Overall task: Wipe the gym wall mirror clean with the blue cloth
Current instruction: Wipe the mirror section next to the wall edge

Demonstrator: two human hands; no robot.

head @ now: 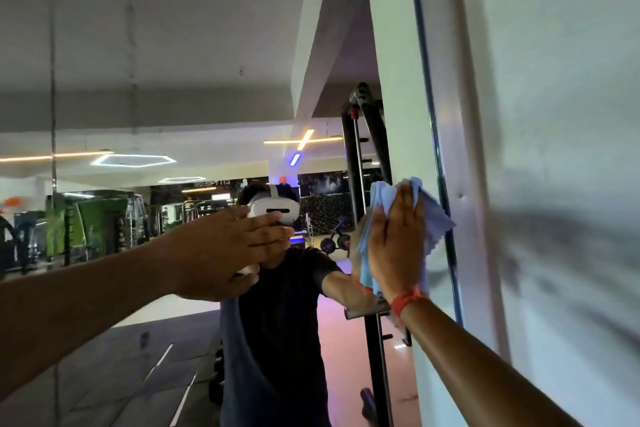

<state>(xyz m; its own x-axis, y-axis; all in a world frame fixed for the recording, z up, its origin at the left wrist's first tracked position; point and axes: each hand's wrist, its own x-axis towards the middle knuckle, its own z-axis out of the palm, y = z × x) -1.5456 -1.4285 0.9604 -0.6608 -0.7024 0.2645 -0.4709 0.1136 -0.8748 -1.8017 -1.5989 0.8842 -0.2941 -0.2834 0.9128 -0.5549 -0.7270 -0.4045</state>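
The right hand [394,246] lies flat with straight fingers, pressing the blue cloth [431,218] against the mirror [138,62] near its right edge. The cloth is bunched under the palm, and its loose corners stick out above the fingertips and to the right of the hand. A red band [408,300] circles the right wrist. The left hand [228,253] is raised in front of the glass, fingers straight and close together, holding nothing; whether it touches the glass cannot be told. Behind both hands the mirror reflects a person in a dark shirt with a white headset [277,210], a black gym rack [367,184], and ceiling lights [133,160]. Right of the mirror's edge stands a pale wall [561,114], blurred and smudged with grey.
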